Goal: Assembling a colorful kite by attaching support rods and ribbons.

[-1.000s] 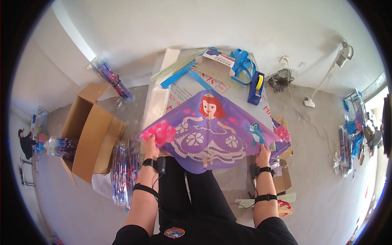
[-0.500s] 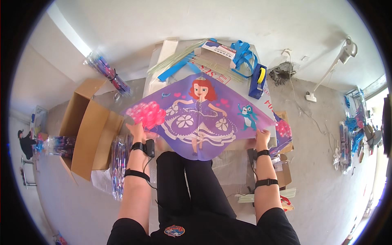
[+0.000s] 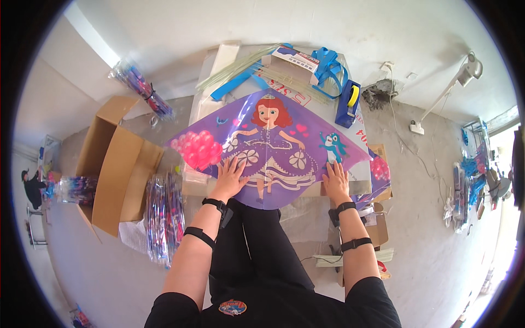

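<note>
A purple kite (image 3: 273, 188) printed with a red-haired princess, pink balloons and a small blue animal lies spread over the table (image 3: 358, 174), its rounded lower end hanging past the near edge. My left hand (image 3: 229, 179) rests flat on the kite's lower left side, by the printed skirt, fingers spread. On the lower right edge, just below the blue animal, my right hand (image 3: 335, 181) lies with its fingers stretched out. Neither hand grips anything. Black straps circle both my forearms.
Thin pale rods (image 3: 229, 71), a small box (image 3: 292, 60), blue ribbon (image 3: 329, 68) and a tape dispenser (image 3: 348, 104) with yellow tape sit at the table's back. To the left stand an open cardboard box (image 3: 123, 180) and plastic-wrapped bundles (image 3: 164, 218). A white lamp (image 3: 445, 90) rises at the right.
Both hands have let go of the kite's side corners. The left moved inward to the right, the right slightly inward, and both now lie flat on the kite, which has settled on the table.
</note>
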Tool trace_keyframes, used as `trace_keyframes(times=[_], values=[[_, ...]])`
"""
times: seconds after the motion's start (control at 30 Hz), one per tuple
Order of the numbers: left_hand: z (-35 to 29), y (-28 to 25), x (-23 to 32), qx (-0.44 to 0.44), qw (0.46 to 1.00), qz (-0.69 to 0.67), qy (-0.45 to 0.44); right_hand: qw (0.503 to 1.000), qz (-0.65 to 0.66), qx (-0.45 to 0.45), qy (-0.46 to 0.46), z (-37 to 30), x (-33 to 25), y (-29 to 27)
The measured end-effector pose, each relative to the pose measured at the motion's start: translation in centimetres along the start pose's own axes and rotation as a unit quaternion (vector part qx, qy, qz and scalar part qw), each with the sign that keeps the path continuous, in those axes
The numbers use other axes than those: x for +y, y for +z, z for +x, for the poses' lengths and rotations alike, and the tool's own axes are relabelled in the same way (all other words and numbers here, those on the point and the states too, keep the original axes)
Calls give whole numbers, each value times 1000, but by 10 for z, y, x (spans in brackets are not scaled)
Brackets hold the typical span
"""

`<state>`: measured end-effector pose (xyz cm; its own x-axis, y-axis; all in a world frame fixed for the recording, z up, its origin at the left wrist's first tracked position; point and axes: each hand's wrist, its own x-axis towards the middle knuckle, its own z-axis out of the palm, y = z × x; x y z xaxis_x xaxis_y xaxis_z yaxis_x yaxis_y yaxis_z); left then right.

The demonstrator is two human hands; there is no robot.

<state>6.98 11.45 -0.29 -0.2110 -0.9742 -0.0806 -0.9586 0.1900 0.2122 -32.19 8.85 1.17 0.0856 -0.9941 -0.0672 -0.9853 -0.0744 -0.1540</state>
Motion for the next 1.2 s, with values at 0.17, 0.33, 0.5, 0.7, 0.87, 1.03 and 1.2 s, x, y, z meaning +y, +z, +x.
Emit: trace_keyframes(times=[0.17, 0.33, 0.5, 0.7, 0.87, 1.03, 1.2], values=[[8, 10, -2, -43, 998, -18, -48, 999, 16, 1, -29, 21, 10, -1], [21, 10, -2, -44, 997, -12, -64, 999, 2, 17, -37, 40, 13, 3], [20, 12, -2, -27, 998, -23, -59, 997, 64, 32, 15, 65, 19, 5], [22, 16, -1, -5, 998, -3, -59, 944, 182, 196, 196, 145, 33, -22], [25, 14, -1, -26, 997, -7, -68, 931, 199, 223, 210, 199, 24, -46], [26, 13, 0, -41, 996, -6, -77, 933, 183, 205, 233, 219, 21, -41], [28, 13, 0, -60, 994, 12, -91, 905, 204, 293, 230, 219, 28, -27]])
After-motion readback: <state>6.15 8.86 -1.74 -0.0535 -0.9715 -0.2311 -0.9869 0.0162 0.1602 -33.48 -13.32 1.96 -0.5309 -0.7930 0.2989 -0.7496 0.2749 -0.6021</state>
